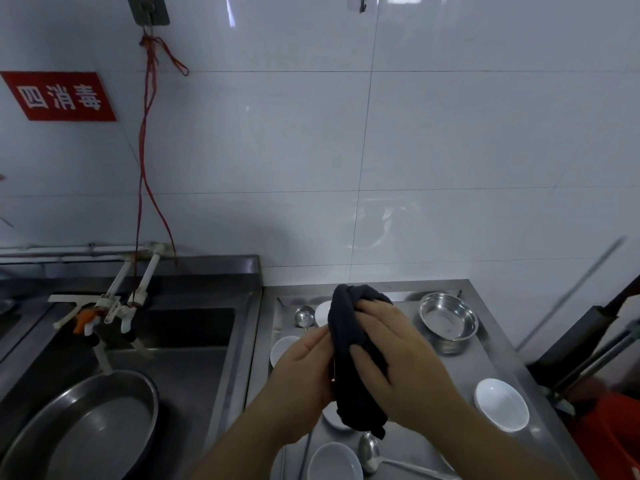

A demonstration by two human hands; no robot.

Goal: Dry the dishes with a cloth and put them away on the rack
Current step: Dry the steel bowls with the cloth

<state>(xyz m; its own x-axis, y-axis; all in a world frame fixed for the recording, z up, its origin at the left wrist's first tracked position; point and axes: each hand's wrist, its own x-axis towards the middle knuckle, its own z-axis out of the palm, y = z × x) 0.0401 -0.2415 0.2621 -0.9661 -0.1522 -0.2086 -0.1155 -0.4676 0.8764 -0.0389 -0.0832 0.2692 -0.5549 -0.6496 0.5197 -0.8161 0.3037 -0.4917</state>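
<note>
A dark cloth (349, 341) is bunched between both hands above the steel counter (460, 372). My right hand (398, 355) grips the cloth from the right, fingers curled into it. My left hand (304, 372) holds the wrapped thing from the left; what is inside the cloth is hidden. On the counter lie white bowls (502, 403), (334, 462), (282, 348), a steel bowl (448, 317) at the back, a ladle (304, 317) and a steel spoon (369, 452).
A steel sink (194, 341) lies to the left with a large steel basin (86, 424) in it and taps (114, 306) above. White tiled wall stands behind. A red container (609, 434) and dark handles are at the right edge.
</note>
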